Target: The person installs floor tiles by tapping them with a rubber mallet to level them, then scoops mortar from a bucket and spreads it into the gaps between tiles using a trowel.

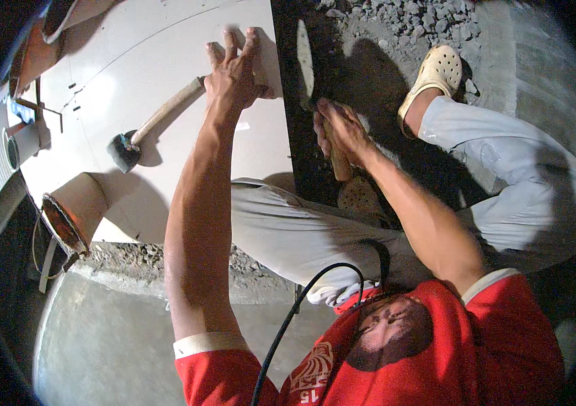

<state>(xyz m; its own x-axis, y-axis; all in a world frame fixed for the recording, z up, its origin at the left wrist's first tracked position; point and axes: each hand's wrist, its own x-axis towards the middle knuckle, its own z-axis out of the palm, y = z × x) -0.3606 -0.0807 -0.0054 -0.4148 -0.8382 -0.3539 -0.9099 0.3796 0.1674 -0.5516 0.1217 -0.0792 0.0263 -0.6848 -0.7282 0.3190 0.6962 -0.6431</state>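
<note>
evidently, the left hand (pixel 230 76) is resting spread, empty, on a flat white panel (pixel 159 76) toward eleven o'clock; the right hand (pixel 347 130) is closing round a wooden-handled metal trowel (pixel 305 64) toward twelve; any slip could be chipping the panel.

Left arm (pixel 198 216) near-straight, left grip (pixel 231 76) palm-down, fingers (pixel 251 44) spread, right grip (pixel 343 132) curled, right forearm (pixel 413 196) diagonal.
</note>
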